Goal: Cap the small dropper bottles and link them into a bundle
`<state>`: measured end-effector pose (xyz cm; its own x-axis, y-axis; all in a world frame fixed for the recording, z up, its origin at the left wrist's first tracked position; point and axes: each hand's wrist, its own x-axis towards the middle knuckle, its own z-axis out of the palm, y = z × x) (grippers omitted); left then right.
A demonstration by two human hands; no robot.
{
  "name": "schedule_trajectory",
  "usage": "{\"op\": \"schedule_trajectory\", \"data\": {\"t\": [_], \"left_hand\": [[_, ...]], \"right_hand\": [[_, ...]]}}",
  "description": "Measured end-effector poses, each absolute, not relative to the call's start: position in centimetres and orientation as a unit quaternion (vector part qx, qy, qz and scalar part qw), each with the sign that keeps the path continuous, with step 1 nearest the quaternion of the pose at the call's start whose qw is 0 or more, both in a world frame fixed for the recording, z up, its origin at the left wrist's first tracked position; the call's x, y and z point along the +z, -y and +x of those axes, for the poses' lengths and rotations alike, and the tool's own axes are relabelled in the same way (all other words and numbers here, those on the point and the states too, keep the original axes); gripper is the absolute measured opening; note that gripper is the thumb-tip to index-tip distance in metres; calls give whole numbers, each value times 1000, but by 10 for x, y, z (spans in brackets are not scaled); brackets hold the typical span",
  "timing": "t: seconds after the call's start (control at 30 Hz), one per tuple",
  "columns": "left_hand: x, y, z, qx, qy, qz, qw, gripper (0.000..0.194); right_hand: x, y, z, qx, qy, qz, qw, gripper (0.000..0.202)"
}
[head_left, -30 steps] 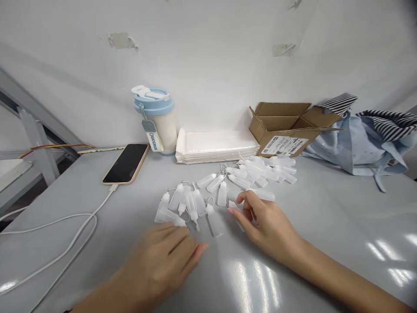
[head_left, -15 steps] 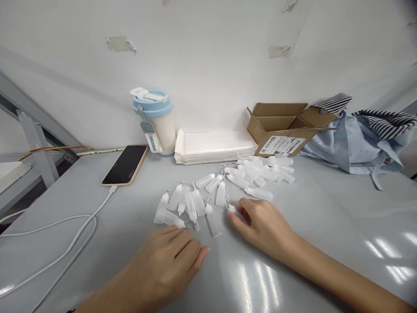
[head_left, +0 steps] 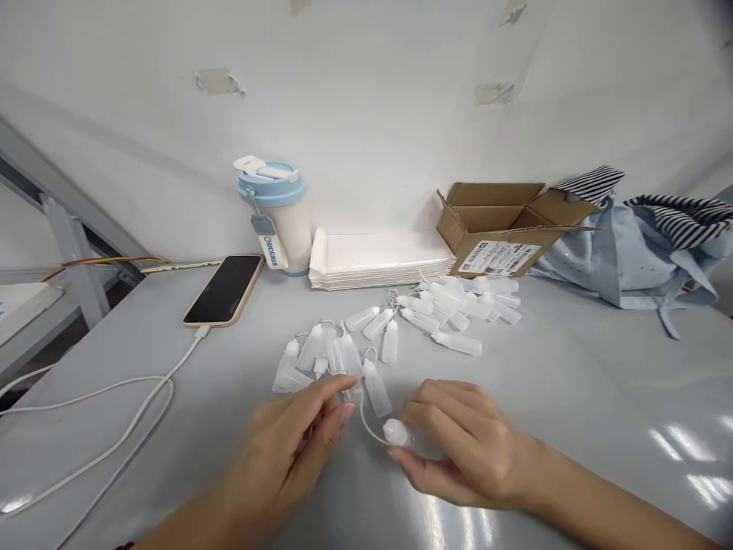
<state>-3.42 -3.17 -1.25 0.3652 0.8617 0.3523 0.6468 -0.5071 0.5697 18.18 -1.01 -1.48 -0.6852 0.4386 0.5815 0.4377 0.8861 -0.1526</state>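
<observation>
My right hand (head_left: 466,443) grips a small translucent squeeze bottle (head_left: 421,441) lying sideways, its white nozzle end pointing left. A thin white cap cord (head_left: 366,422) curves from that end to the fingertips of my left hand (head_left: 306,431). Thumb and forefinger there pinch at the cord's far end, which they partly hide. Just beyond the hands, a single bottle (head_left: 376,389) lies on the grey table. A cluster of similar bottles (head_left: 312,347) sits past my left hand, partly covered by it. Another heap of bottles (head_left: 458,302) lies further back to the right.
A stack of white padded envelopes (head_left: 381,260) stands against the wall, between a blue-lidded cup (head_left: 289,229) and an open cardboard box (head_left: 501,248). A phone (head_left: 224,290) with a white cable (head_left: 154,389) lies left. A light blue bag (head_left: 618,260) is far right.
My right hand has drawn one bottle from the group towards me and turned its nozzle end left. The left hand has shifted slightly, its thumb and forefinger now meeting the cord.
</observation>
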Motion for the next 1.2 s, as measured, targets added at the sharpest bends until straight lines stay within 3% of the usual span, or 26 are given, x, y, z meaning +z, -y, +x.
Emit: {"op": "schedule_trajectory", "data": {"t": [0.33,1.2], "left_hand": [[-14,34,-36,319,-439,807,233,15],[-15,36,-34,303,-414,817,263,14]], "right_hand": [[-19,9,182,-29,917,-249,310,13],[-22,9,181,-33,922,-229,310,18]]}}
